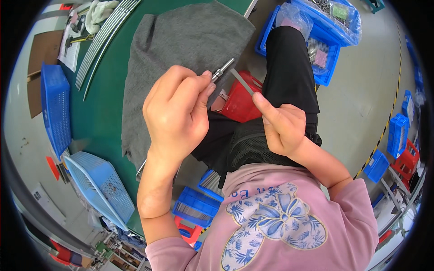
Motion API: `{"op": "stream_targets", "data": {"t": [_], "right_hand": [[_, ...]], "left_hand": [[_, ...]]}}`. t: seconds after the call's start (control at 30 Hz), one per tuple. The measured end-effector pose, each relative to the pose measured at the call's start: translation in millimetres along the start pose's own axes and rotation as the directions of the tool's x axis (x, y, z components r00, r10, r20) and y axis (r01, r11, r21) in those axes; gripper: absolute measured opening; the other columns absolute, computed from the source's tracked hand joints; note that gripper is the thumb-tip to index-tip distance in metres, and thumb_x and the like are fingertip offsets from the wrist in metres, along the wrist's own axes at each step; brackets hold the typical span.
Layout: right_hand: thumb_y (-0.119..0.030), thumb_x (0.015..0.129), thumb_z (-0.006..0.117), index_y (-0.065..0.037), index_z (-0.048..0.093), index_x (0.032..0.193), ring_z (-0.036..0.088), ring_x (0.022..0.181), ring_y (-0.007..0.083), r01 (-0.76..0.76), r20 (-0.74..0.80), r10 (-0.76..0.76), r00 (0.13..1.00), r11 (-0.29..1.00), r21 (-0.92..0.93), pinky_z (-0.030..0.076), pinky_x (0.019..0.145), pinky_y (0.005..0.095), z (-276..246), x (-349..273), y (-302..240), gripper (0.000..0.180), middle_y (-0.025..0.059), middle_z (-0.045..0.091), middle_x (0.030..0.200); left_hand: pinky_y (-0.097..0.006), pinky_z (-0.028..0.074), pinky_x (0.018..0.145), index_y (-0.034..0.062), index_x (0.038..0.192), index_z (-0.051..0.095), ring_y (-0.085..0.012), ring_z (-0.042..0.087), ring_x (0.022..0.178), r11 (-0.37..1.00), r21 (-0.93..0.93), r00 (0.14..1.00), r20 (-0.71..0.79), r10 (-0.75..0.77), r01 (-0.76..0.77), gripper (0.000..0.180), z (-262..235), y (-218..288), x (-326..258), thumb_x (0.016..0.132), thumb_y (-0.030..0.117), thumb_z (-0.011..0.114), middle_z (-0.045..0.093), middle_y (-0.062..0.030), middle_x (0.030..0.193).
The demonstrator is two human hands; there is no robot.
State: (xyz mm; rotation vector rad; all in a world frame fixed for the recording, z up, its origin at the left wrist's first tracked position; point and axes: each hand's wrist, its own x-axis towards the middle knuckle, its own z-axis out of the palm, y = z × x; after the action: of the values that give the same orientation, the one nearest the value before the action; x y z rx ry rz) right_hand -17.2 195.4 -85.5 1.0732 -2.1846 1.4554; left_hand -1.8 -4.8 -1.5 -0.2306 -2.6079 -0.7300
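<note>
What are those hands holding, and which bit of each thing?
The left hand pinches a shiny metal rod close to its tip. The right hand holds a thin, flat strip by one end.

Pink shirt [343, 230]: short line of blue lettering [254, 193] above the bow print [284, 214], partly lost in folds. White paper sheet [68, 58], upper left: marks too small to read. Green slip [340, 11], upper right: print illegible. Pale sheet [49, 205], lower left: dark marks, unreadable.
</note>
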Motion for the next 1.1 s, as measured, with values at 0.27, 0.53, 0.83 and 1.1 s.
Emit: {"op": "stream_targets", "data": {"t": [0.27, 0.53, 0.83, 1.1], "right_hand": [[0.010, 0.072, 0.057, 0.007, 0.060, 0.120, 0.040, 0.041, 0.0166, -0.018, 0.085, 0.016, 0.996, 1.000, 0.020, 0.033, 0.042, 0.0286, -7, -2, 0, 0.048, 0.0081, 0.060, 0.066], [0.010, 0.074, 0.057, 0.007, 0.059, 0.122, 0.040, 0.041, 0.0174, -0.022, 0.079, 0.020, 0.997, 0.999, 0.026, 0.033, 0.043, 0.0294, -8, 0, 1, 0.047, 0.0075, 0.058, 0.064], [0.011, 0.069, 0.059, 0.003, 0.063, 0.119, 0.044, 0.039, 0.0156, -0.018, -0.013, 0.018, 1.000, 1.000, 0.019, 0.033, 0.040, 0.0270, -7, 6, -4, 0.051, 0.0032, 0.051, 0.054], [0.009, 0.076, 0.057, 0.006, 0.059, 0.123, 0.040, 0.041, 0.0177, -0.013, 0.041, 0.011, 0.999, 0.998, 0.066, 0.033, 0.043, 0.0287, -4, 3, -5, 0.047, 0.0072, 0.056, 0.063]], "left_hand": [[-0.033, 0.045, 0.054, 0.0022, 0.080, 0.065, -0.0235, 0.057, 0.061, 1.000, -0.016, 1.000, 0.000, 0.007, -0.007, 0.016, 0, -2, -1, 0.067, -0.003, 0.073, 0.056, -0.0063, 0.072], [-0.033, 0.045, 0.053, 0.0022, 0.081, 0.065, -0.0234, 0.056, 0.061, 0.998, -0.018, 0.998, -0.026, -0.065, 0.065, 0.018, 2, 6, -1, 0.065, -0.003, 0.072, 0.057, -0.0067, 0.074], [-0.027, 0.046, 0.056, 0.0007, 0.082, 0.060, -0.0176, 0.056, 0.063, 0.991, -0.006, 0.989, -0.065, -0.132, 0.132, 0.018, 3, 11, -4, 0.066, -0.006, 0.067, 0.056, -0.0068, 0.079], [-0.032, 0.046, 0.059, 0.0019, 0.082, 0.061, -0.0232, 0.057, 0.067, 0.970, -0.105, 0.975, -0.031, -0.222, 0.218, 0.018, 6, 15, -5, 0.068, -0.004, 0.071, 0.056, -0.0091, 0.081]]}}
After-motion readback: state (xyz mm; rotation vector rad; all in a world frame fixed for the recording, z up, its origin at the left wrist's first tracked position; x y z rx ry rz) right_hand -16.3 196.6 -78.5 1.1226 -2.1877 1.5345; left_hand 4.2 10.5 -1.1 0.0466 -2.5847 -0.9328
